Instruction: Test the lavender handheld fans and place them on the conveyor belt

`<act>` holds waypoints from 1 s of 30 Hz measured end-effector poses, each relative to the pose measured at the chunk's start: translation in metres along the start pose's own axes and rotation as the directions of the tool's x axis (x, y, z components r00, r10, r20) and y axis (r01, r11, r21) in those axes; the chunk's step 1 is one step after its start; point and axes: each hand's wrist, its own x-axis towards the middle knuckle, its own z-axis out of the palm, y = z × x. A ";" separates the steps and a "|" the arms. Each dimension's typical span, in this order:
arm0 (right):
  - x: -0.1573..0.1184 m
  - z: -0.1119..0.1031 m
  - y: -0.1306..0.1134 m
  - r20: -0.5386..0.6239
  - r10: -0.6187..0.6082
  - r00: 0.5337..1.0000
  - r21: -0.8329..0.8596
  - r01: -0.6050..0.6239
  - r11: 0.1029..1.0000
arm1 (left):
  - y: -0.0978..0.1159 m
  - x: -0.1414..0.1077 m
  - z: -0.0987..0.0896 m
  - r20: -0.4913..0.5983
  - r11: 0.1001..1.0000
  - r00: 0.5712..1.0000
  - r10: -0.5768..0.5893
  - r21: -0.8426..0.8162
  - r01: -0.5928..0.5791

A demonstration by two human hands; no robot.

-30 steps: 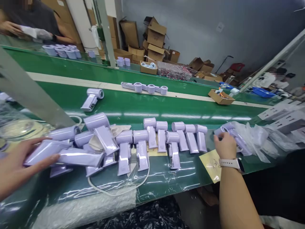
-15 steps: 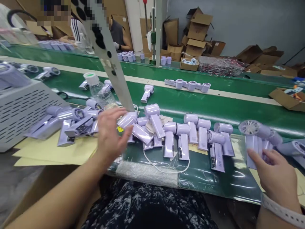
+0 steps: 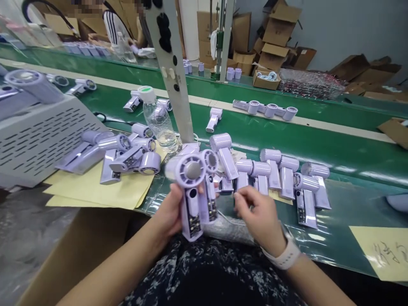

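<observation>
My left hand (image 3: 170,210) is closed around two lavender handheld fans held upright together. The nearer handheld fan (image 3: 191,170) shows its round grille and an uncovered handle with a circuit board. Close behind it is the second handheld fan (image 3: 210,199), also with its board exposed. My right hand (image 3: 259,216), with a pale band at the wrist, is just right of them, apart from both fans. Its fingers are curled together, and whatever they may pinch is hidden. More lavender fans (image 3: 287,174) lie in a row beyond my right hand.
Several fans lie left on yellow paper (image 3: 95,195), beside a slotted grey bin (image 3: 47,136). A plastic bottle (image 3: 159,123) stands by a metal post (image 3: 178,85). Fans lie on the green conveyor (image 3: 223,148). Handwritten yellow paper (image 3: 379,250) is at right. Across, people sit near cardboard boxes (image 3: 277,34).
My left hand has gone from reaching over the pile to holding two fans in front of me. My right hand has left the fans at far right and come to the middle.
</observation>
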 end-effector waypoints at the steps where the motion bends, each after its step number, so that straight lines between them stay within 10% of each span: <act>1: -0.001 0.010 0.002 0.023 0.035 0.999 -0.154 -0.031 0.988 | 0.004 -0.003 -0.005 -0.017 0.997 0.998 0.064 0.037 -0.063; 4: -0.005 0.039 0.002 0.253 0.003 0.967 -0.455 0.116 0.883 | 0.010 0.000 -0.012 -0.079 0.955 0.961 0.267 0.154 -0.253; 10: -0.016 0.024 -0.001 0.447 -0.071 0.891 -0.343 0.245 0.907 | 0.017 0.019 -0.008 -0.141 0.929 0.926 0.350 0.183 -0.323; 13: -0.023 -0.012 0.017 0.334 0.122 0.934 -0.317 -0.011 0.948 | 0.015 0.021 -0.010 -0.134 0.932 0.933 0.334 0.193 -0.306; 17: -0.027 -0.036 0.055 -0.060 0.461 0.885 -0.608 -0.399 0.687 | 0.006 0.025 -0.007 -0.111 0.942 0.946 0.306 0.181 -0.283; 30: -0.030 -0.026 0.093 -0.016 0.378 0.926 -0.621 -0.305 0.722 | 0.001 0.044 0.048 -0.128 0.983 0.976 0.175 -0.041 -0.181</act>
